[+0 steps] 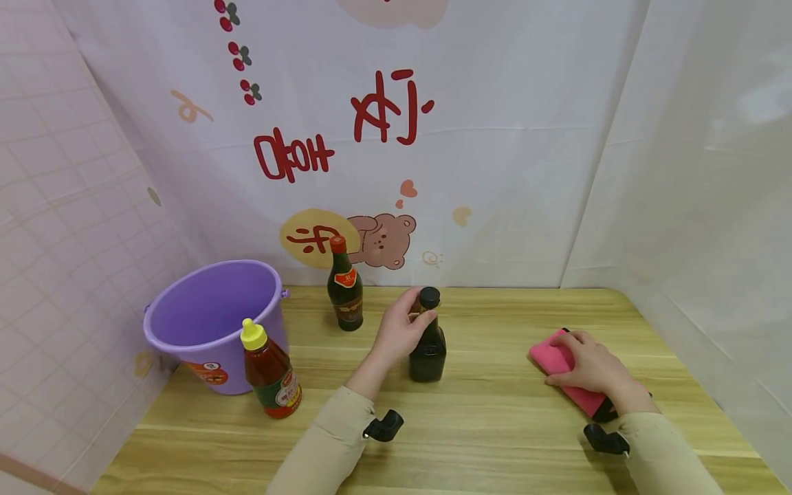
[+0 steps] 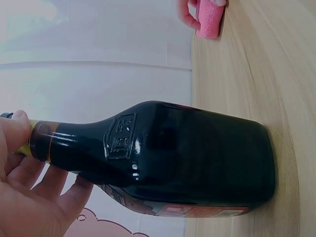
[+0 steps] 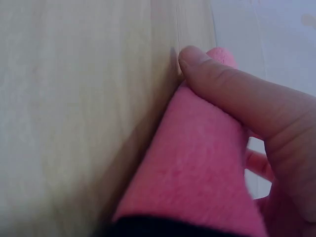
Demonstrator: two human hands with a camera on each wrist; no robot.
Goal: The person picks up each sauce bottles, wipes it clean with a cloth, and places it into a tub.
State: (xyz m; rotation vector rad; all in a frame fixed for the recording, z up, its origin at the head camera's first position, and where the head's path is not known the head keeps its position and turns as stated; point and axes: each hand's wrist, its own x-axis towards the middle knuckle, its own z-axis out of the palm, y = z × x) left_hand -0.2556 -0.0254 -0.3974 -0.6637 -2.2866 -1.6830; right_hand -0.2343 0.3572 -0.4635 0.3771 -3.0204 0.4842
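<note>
A dark, square-shouldered sauce bottle point(image 1: 427, 359) with a black cap stands upright near the middle of the table. My left hand point(image 1: 397, 333) grips it around the neck, thumb on one side and fingers on the other. The left wrist view shows the bottle's base on the wood and a red label point(image 2: 202, 211) low on one face. Over to the right, my right hand point(image 1: 592, 368) holds a folded pink cloth point(image 3: 197, 158) with black edging, which lies on the table. The thumb presses along one side of the cloth; its fingers are partly hidden.
At the left stands a purple bucket point(image 1: 216, 346). A red sauce bottle point(image 1: 272, 382) with a yellow nozzle cap is in front of it. Farther back is a dark green bottle point(image 1: 346, 295) with a red cap. A printed white curtain point(image 1: 507, 137) hangs behind the wooden table point(image 1: 482, 426).
</note>
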